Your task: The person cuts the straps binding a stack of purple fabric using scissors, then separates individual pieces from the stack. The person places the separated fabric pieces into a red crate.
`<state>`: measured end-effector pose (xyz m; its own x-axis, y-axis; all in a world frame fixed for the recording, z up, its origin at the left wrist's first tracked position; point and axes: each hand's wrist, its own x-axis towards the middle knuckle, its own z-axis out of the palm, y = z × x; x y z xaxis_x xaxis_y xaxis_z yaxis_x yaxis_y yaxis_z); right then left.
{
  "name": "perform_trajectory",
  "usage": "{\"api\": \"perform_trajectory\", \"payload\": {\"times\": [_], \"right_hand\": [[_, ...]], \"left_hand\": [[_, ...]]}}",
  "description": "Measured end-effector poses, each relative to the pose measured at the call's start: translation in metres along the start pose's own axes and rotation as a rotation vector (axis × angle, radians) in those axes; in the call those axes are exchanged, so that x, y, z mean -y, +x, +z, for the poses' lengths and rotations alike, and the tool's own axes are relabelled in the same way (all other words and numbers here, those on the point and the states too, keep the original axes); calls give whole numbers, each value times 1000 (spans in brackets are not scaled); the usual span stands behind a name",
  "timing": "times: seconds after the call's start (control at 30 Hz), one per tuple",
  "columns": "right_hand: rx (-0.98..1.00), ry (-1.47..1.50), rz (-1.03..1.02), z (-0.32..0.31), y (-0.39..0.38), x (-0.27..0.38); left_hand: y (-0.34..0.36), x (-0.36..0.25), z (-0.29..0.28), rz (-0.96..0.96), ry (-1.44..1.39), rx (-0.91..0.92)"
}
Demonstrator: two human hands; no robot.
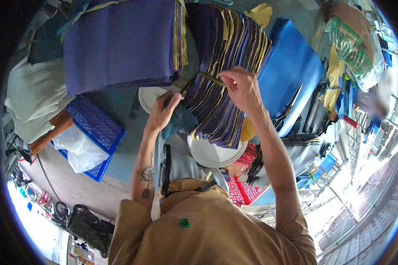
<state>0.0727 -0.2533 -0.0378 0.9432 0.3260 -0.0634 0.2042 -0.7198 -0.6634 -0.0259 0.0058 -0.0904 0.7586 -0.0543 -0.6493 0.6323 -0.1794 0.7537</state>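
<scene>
1. Crowded blue-grey surface (124,150); stacks fill most of it.
2. Fanned purple-yellow sheet stack (221,79) leans toward the person; could slide.
3. Right hand (243,88) fingers pinch a green strip (212,78) at the stack's edge.
4. Left hand (163,112) fingers grip teal cloth (181,121); tugging may topple sheets.

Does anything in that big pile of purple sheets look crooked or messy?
Yes. The fanned stack of purple and yellow fabric sheets leans, its layers slipping sideways rather than lying square. The right hand pinches a thin green strip at its edge; the left hand rests against its lower side.
</scene>
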Motion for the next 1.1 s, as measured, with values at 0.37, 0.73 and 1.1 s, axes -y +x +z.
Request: {"api": "perform_trajectory", "payload": {"times": [0.37,0.73,1.1], "right_hand": [[472,-389,-145,-19,37,16],[789,-395,-258,-22,64,11],[539,-265,-43,-17,55,21]], "left_hand": [[7,14,6,270,36,-37],[-26,36,49,685,404,-145],[31,-15,16,651,138,43]]}}
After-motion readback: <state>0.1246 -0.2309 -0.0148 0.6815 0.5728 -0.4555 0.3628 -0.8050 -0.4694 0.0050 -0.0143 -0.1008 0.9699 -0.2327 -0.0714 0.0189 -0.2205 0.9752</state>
